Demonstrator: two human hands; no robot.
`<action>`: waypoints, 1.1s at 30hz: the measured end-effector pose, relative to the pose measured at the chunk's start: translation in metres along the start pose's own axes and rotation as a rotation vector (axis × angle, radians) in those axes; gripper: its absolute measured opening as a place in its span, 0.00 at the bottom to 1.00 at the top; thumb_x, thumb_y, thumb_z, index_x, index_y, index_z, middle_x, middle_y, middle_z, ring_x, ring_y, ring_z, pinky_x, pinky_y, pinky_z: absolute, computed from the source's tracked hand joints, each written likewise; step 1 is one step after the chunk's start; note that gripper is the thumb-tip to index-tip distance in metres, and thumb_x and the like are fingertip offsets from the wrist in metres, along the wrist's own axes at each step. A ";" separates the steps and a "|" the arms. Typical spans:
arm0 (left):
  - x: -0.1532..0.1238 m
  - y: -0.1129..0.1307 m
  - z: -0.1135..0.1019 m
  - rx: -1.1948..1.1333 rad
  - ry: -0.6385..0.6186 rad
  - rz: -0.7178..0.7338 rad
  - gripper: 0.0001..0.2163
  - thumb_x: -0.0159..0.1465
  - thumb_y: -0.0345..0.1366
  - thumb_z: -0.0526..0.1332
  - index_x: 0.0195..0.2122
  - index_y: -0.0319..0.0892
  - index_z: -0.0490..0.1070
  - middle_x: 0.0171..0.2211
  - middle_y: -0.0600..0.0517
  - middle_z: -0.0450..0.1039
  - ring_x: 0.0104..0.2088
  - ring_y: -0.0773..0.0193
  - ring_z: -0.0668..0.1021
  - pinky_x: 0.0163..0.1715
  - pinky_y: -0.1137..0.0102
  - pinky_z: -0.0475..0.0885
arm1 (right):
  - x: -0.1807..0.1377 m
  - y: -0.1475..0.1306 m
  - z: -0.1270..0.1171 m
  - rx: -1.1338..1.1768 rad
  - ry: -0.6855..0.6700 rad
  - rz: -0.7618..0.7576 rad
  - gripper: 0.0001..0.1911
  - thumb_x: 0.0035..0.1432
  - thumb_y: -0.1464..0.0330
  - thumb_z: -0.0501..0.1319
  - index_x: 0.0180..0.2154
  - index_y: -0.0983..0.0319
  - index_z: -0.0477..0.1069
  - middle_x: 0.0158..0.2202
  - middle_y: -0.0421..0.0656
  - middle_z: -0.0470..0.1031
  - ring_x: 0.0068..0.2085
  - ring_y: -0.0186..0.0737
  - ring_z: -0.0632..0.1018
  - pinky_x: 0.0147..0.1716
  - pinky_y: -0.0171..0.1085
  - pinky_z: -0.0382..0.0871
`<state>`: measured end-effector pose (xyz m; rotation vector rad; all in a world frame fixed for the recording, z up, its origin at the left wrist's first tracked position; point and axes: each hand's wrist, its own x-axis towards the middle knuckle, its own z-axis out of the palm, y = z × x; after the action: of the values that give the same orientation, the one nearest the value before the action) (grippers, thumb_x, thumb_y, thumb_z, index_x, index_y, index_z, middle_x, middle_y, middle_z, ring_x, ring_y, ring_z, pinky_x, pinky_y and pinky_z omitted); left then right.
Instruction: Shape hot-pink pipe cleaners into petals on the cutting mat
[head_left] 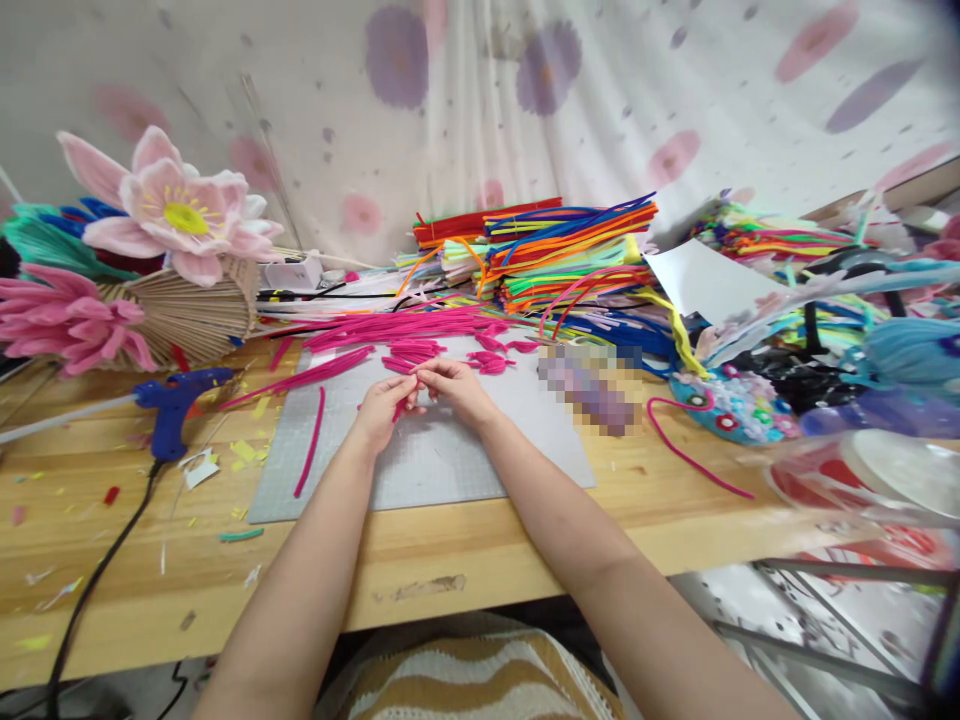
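Both hands meet above the grey cutting mat [457, 470], fingertips pinched close together. My left hand [384, 405] is closed on a magenta pipe cleaner [400, 408], only a short part of which shows between the fingers. My right hand [450, 385] pinches at the same piece, its fingertips touching those of the left. Just beyond the hands lie folded magenta petals [412, 352] and more looped petals [491, 352]. Long magenta pipe cleaners [390, 325] are spread along the mat's far edge. A single magenta strip [309, 442] rests on the mat left of my left arm.
A blue glue gun [176, 405] with a cord lies at left, below a pink pipe-cleaner flower [184, 215]. Bundles of coloured pipe cleaners [570, 245] are piled at the back. At right stand a red-and-white cup [862, 475] and a flower-covered blue piece [735, 405].
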<state>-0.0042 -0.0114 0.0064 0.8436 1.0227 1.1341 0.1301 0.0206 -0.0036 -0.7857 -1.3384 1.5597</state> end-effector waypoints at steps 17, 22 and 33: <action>-0.001 -0.002 0.009 0.072 -0.003 0.026 0.17 0.41 0.45 0.69 0.26 0.36 0.73 0.18 0.57 0.63 0.19 0.74 0.65 0.25 0.72 0.70 | 0.003 0.001 -0.006 -0.018 0.055 -0.019 0.16 0.43 0.58 0.63 0.24 0.64 0.63 0.19 0.34 0.64 0.18 0.24 0.58 0.19 0.30 0.49; 0.001 -0.005 0.009 0.157 0.073 0.105 0.16 0.41 0.45 0.68 0.25 0.37 0.74 0.18 0.55 0.67 0.21 0.71 0.68 0.26 0.71 0.69 | 0.002 -0.002 -0.004 -0.074 0.048 -0.042 0.18 0.43 0.56 0.63 0.23 0.63 0.61 0.20 0.35 0.63 0.19 0.25 0.60 0.19 0.30 0.52; 0.000 0.000 -0.001 0.237 0.031 0.149 0.11 0.44 0.41 0.66 0.22 0.37 0.74 0.15 0.54 0.67 0.20 0.70 0.68 0.25 0.71 0.64 | -0.004 -0.016 -0.011 -0.151 -0.236 0.086 0.18 0.53 0.54 0.55 0.25 0.62 0.59 0.20 0.33 0.55 0.21 0.25 0.57 0.20 0.29 0.50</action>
<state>-0.0046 -0.0111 0.0057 1.1091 1.1504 1.1682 0.1457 0.0211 0.0096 -0.7776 -1.6278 1.6737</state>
